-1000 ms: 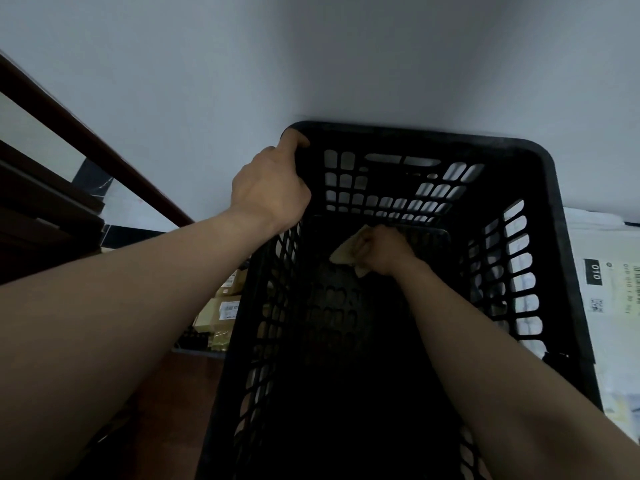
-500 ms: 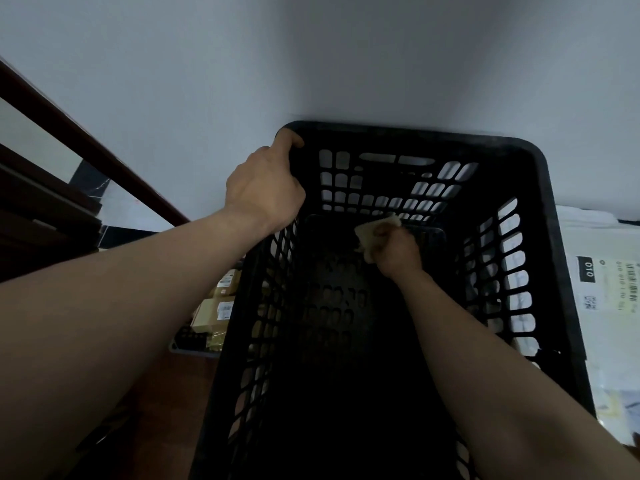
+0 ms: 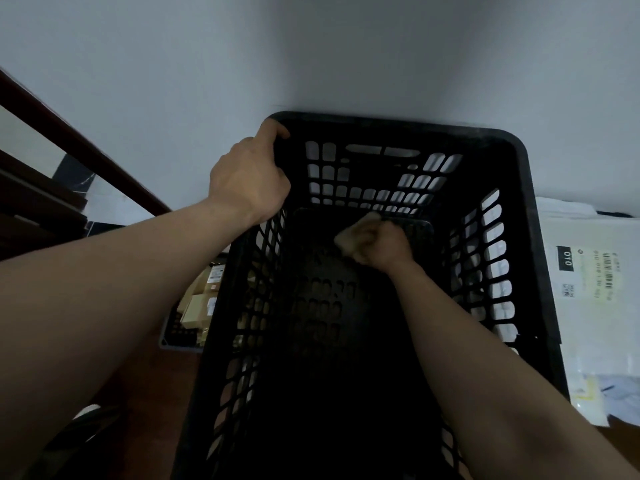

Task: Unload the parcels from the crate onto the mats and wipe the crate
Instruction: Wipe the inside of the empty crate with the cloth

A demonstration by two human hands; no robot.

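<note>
A tall black plastic crate (image 3: 519, 174) with slotted walls stands in front of me against a pale wall. No parcels show on its dark floor. My left hand (image 3: 247, 178) grips the crate's far left rim corner, thumb hooked over the edge. Deep inside, my right hand (image 3: 382, 245) holds a crumpled beige cloth (image 3: 351, 237) against the crate floor near the far wall.
White parcel bags (image 3: 588, 268) with printed labels lie to the right of the crate. Small brown boxes (image 3: 202, 299) lie on a dark mat (image 3: 173, 336) to the left. A dark wooden stair rail (image 3: 76, 147) runs along the left. Reddish floor shows below.
My right hand with the cloth has slid across the crate floor from the left toward the right, staying near the far wall. The left hand keeps its hold on the rim.
</note>
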